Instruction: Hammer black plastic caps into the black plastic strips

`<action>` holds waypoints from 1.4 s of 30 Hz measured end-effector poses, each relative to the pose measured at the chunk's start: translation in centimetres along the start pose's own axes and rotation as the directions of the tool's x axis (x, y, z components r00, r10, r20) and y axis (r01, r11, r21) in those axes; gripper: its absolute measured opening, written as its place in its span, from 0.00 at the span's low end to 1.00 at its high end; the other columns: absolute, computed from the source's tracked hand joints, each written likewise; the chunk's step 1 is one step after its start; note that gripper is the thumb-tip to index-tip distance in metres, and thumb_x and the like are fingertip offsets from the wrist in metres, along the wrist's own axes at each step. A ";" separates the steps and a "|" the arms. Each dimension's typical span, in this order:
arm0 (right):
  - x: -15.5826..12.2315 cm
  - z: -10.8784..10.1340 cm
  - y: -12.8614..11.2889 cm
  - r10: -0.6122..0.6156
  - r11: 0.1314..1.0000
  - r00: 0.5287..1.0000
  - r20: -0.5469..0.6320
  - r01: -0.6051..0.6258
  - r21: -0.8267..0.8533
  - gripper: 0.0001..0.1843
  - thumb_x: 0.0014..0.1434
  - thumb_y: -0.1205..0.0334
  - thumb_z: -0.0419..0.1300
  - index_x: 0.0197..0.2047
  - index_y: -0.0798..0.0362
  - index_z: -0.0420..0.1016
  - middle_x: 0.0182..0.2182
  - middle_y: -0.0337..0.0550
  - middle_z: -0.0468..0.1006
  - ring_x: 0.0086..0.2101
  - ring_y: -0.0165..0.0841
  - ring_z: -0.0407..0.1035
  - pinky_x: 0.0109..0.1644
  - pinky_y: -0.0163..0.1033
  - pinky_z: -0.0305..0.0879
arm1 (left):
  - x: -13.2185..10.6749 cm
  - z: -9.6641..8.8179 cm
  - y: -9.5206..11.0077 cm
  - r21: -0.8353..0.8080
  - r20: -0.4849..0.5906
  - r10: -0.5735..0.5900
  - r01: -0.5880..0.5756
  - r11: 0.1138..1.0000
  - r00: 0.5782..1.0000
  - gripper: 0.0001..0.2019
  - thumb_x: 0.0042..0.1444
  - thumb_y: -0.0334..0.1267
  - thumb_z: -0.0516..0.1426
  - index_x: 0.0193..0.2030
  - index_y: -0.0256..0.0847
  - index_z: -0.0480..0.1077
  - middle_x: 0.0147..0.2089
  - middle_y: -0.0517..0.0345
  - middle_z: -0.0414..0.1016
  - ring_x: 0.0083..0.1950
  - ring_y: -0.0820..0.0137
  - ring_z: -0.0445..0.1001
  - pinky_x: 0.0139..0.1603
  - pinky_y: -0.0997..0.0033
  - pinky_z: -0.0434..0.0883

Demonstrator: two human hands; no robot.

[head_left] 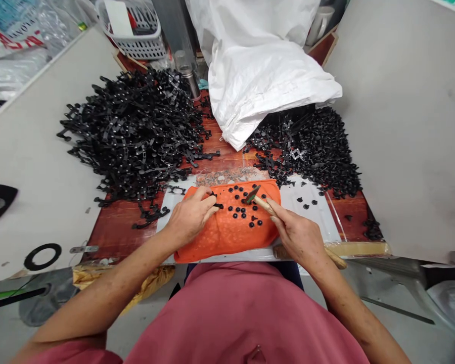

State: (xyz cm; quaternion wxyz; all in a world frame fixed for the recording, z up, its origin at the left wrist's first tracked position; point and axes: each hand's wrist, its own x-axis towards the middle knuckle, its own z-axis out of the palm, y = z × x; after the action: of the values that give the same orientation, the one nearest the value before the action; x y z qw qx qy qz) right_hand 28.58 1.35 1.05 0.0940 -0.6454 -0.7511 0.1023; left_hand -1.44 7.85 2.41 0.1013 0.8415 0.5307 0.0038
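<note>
Red-brown wooden table [114, 222] in middle. Pale grey floor [402, 126] left and right. White sack [258, 65] slumped far centre. Grey basket [136, 30] far left, plastic bags [11, 45] beyond. Black ring [42, 256] on floor near left. Even, soft light.

The right hand [298, 235] hides most of the hammer [258, 198] handle. The part under the left hand's [191, 215] fingertips (small, black) is too covered to identify.

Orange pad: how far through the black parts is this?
Done: loose black buttons lie on the orange pad. In hand: left hand pins a black strip, right hand holds a small hammer. Left: big tangled strip pile and smaller pile.
</note>
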 end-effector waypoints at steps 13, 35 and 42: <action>-1.8 0.5 0.9 0.069 0.996 0.998 -0.007 -0.068 0.051 0.26 0.74 0.57 0.51 0.72 0.40 0.65 0.53 0.40 0.84 0.42 0.36 0.82 0.39 0.37 0.73 | 0.1 3.6 2.5 -0.037 -0.062 -0.188 0.186 0.982 0.980 0.14 0.71 0.43 0.48 0.43 0.42 0.72 0.57 0.50 0.66 0.33 0.70 0.69 0.34 0.65 0.69; -0.1 -0.6 -1.8 -0.103 0.994 0.995 0.013 0.103 -0.045 0.25 0.75 0.55 0.51 0.72 0.38 0.64 0.42 0.40 0.85 0.32 0.33 0.77 0.31 0.36 0.61 | -0.3 4.9 3.2 -0.019 -0.072 -0.232 0.231 0.973 0.970 0.17 0.71 0.46 0.49 0.41 0.42 0.77 0.48 0.52 0.66 0.34 0.70 0.67 0.28 0.70 0.62; 0.6 0.4 -3.3 -0.152 0.974 0.987 0.058 0.160 -0.161 0.27 0.74 0.60 0.49 0.73 0.40 0.63 0.34 0.41 0.81 0.28 0.32 0.73 0.28 0.37 0.54 | -0.2 4.7 3.4 -0.059 -0.036 -0.239 0.237 0.970 0.970 0.18 0.71 0.45 0.48 0.42 0.41 0.78 0.47 0.50 0.67 0.33 0.68 0.67 0.30 0.68 0.64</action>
State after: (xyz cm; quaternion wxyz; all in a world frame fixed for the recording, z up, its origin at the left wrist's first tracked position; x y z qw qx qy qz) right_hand 25.23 1.41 1.56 0.0313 -0.5876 -0.8072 0.0467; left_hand 2.04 5.52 -1.60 0.1124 0.7684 0.6296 0.0243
